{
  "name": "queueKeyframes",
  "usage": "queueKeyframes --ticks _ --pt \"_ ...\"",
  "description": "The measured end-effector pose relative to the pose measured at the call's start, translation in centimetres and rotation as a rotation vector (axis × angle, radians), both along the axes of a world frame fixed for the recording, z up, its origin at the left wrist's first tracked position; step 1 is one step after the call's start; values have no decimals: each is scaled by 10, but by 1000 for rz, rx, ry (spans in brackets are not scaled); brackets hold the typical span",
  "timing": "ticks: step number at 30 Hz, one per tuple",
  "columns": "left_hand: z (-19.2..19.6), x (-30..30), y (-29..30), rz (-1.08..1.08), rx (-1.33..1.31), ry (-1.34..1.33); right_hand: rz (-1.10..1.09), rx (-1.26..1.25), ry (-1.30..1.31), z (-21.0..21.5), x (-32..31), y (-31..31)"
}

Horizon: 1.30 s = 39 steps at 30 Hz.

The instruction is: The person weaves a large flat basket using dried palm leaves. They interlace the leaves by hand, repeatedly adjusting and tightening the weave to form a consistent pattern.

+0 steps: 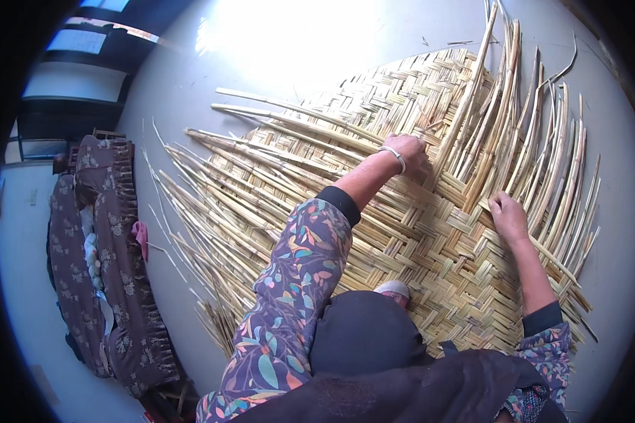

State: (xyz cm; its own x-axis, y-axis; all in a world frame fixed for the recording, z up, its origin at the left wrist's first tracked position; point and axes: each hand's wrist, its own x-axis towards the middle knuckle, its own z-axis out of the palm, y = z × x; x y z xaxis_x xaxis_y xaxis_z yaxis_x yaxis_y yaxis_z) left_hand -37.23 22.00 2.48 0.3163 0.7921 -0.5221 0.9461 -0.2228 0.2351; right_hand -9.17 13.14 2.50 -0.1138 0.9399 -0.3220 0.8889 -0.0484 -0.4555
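Note:
A large mat of woven split reeds [466,282] lies on the floor under my hands, pale yellow in a slanting weave. Long loose reed strips [261,169] fan out from it to the left, and more of them stick out to the upper right. My left hand [408,149], a pale bangle at its wrist, is closed on a reed strip at the weave's corner; its fingertips are partly hidden. Lower and to the right, my right hand [508,215] pinches another reed strip [554,261] at the mat's right part.
My foot [394,290] rests on the mat by my dark-clad knee [367,331]. Against the left side stands a seat with a dark floral cover [113,261], with a pink cloth [140,238] at its edge. Bright light falls on the grey floor [176,92] beyond the mat.

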Motion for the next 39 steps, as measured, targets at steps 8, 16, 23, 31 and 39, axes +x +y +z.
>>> queueKeyframes --ticks 8,16,23,31,39 --pt "-9 -11 7 -11 101 -141 -53 -70 -25 13 2 3" --pt "-7 -10 9 -13 -107 -243 16 -141 -82 3 1 14" --pt "-1 -5 13 -286 -104 -187 43 -195 -115 5 0 15" --pt "23 0 -11 -317 -56 -151 111 -215 -130 17 -5 10" --pt "-13 -5 -28 -194 225 -8 154 -252 -180 16 -9 12"
